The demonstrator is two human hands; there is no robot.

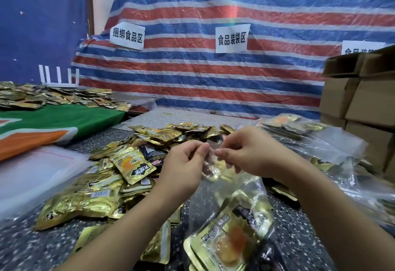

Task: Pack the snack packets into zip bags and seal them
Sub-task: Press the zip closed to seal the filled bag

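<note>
A clear zip bag hangs in front of me, holding several gold snack packets at its bottom. My left hand and my right hand both pinch the bag's top edge, fingertips almost meeting at the middle. A heap of loose gold and black snack packets covers the speckled table to the left and behind the hands.
A stack of empty clear zip bags lies at the left. Filled bags lie at the right, next to stacked cardboard boxes. Another packet pile sits on the far left table. A striped tarp hangs behind.
</note>
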